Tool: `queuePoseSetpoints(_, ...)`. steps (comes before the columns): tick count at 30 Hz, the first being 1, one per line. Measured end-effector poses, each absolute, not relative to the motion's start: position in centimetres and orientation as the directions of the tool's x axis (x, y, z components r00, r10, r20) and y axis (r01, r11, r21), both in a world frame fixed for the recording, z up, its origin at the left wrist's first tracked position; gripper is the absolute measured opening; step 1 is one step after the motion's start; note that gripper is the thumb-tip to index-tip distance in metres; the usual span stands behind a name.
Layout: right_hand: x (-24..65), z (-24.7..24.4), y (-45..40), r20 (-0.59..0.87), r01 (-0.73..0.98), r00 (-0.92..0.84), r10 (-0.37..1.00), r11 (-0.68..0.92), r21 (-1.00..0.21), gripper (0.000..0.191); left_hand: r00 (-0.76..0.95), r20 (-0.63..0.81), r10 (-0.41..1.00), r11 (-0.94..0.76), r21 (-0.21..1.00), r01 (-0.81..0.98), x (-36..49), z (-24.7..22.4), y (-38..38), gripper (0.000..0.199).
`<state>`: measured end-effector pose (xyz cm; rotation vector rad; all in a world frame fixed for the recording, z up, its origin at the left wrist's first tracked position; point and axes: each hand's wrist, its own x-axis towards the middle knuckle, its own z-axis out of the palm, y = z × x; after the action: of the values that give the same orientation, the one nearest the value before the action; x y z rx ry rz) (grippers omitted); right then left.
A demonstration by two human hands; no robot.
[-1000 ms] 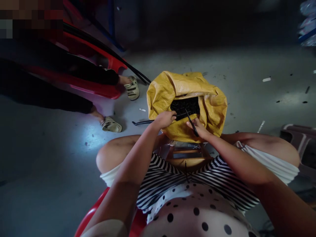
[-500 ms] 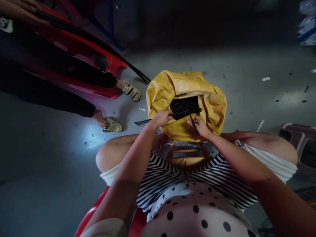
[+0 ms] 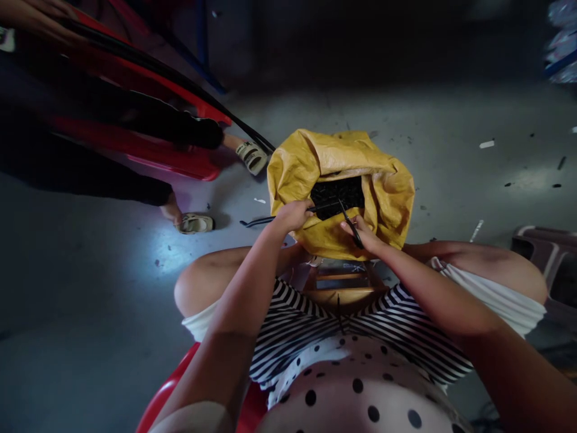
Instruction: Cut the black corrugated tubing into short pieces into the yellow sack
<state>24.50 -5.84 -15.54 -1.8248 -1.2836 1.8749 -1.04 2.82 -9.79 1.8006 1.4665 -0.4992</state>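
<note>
My left hand (image 3: 294,215) is closed around a black rubber-like strip (image 3: 323,208), whose tail (image 3: 256,222) sticks out to the left past my wrist. In my right hand (image 3: 364,233) is a pair of black-handled scissors (image 3: 347,215), its blades meeting the right end of the strip. Whether the blades are apart is too small to tell. Both hands are over the mouth of a yellow woven sack (image 3: 342,150) between my knees. Small black pieces (image 3: 333,190) fill its opening.
At the upper left, a person in dark trousers (image 3: 148,123) holds long black strips (image 3: 180,78) beside a red plastic stool or chair (image 3: 189,165). A wooden stool (image 3: 340,294) stands before me. Scraps (image 3: 487,144) litter the floor, and a brown stool (image 3: 545,246) is at right.
The strip's right end over the sack is shorter, and the scissors have shifted slightly left. The strip's tail reaches a little farther left. The other person's feet have moved apart.
</note>
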Motion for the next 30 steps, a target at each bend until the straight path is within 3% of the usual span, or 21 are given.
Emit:
queuePoseSetpoints(13,24.43,-15.4,-5.69,-0.705,0.438,-0.196,0.682,-0.582,-0.685,0.052,0.282,-0.714,0.64,-0.083,0.301,0.95,-0.33,-9.86,2.68,0.036)
queuePoseSetpoints(21,23.93,-15.24,-5.75,-0.679,0.411,-0.173,0.713,-0.575,-0.708,0.059,0.334,-0.718,0.61,-0.127,0.327,0.936,0.02,-10.18,2.18,0.04)
queuePoseSetpoints(30,24.16,-14.81,-5.48,-0.593,0.444,-0.163,0.789,-0.478,-0.758,0.057,0.314,-0.705,0.636,-0.086,0.339,0.937,-0.95,-10.57,2.56,0.029)
